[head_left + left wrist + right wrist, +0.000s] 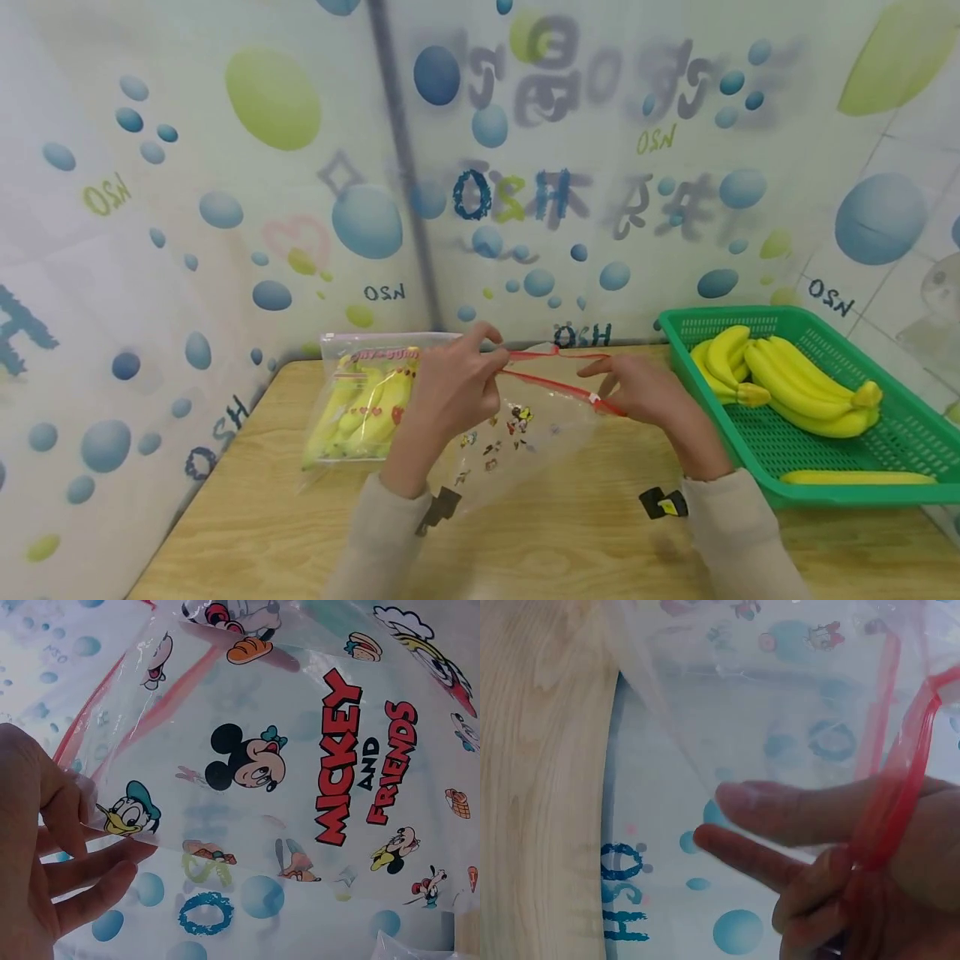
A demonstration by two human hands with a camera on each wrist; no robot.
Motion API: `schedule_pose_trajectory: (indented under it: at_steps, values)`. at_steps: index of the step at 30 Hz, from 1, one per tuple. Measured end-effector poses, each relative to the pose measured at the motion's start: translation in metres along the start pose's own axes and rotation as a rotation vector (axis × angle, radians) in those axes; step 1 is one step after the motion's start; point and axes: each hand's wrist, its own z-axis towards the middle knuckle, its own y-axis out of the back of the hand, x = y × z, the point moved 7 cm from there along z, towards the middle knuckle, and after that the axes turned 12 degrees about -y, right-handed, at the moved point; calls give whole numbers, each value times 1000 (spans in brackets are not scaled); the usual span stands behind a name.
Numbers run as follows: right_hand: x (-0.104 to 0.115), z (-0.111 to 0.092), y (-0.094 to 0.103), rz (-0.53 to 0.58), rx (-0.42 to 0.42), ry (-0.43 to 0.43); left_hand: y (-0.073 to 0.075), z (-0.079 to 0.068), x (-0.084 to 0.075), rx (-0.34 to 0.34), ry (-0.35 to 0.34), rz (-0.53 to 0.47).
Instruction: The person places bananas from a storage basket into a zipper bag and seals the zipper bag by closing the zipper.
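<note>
A clear zip bag (pixel 525 437) with a red seal strip and cartoon prints is held up above the table, its mouth spread apart. My left hand (pixel 459 379) pinches the bag's left end near the seal. In the left wrist view, the fingers (pixel 97 881) of that hand lie at the film's edge. My right hand (pixel 645 390) holds the other end. The right wrist view shows the red strip (pixel 900 802) crossing this hand, the thumb (pixel 780 810) against the film and several fingers curled. No contents show inside the bag.
Behind the left hand, a second zip bag (pixel 367 408) with bananas in it lies on the wooden table (pixel 255 508). A green basket (pixel 780 317) with several bananas (pixel 802 383) stands at the right. A patterned wall covering (pixel 337 275) rises behind the table.
</note>
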Motion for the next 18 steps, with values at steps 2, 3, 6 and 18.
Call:
schedule_pose_trajectory:
  at_steps: [2,3,6,18]
  values:
    - [2,0,2,-29,-20,18,2,0,1,1,0,-39]
    - [4,0,2,-25,-22,35,2,0,1,0,-6,-80]
    - [8,2,1,21,-18,115,0,-1,1,-5,-14,-230]
    - [5,-3,3,210,45,240,-15,1,3,7,31,-450]
